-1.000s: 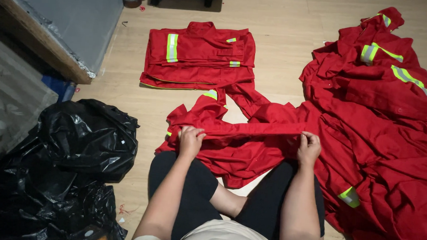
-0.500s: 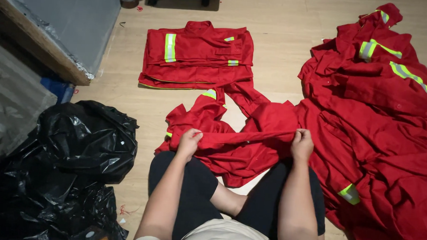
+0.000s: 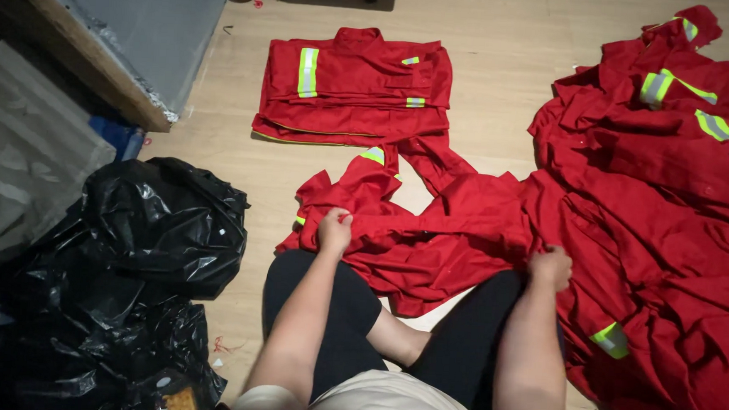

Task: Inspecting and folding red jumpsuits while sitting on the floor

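A: What do the hands have hold of?

B: The left hand [image 3: 333, 228] is closed on a bunched fold of the loose red garment [image 3: 429, 233] spread on the wooden floor [image 3: 504, 79] in front of the crossed legs. The right hand [image 3: 551, 266] is curled over the same cloth at its right end, just where it runs into the big heap of red workwear [image 3: 672, 213]; its fingertips are hidden, so I cannot tell how tightly it is closed.

A: Has anything shifted in the last second?

B: Yes. A second ago both hands held a straight, taut band of cloth between them, level and close together. Now the left has lifted a little and gathered its end, the right has dropped down and outward to the right, and the band has gone slack and crumpled.

A: Meaning?

B: I'd judge the garment is being re-gripped rather than folded flat yet.

A: And around it?

B: A folded red jacket with reflective stripes [image 3: 354, 88] lies farther out, toward the floor's far edge. Black plastic bags [image 3: 128, 276] sit at the left, beside the left knee.
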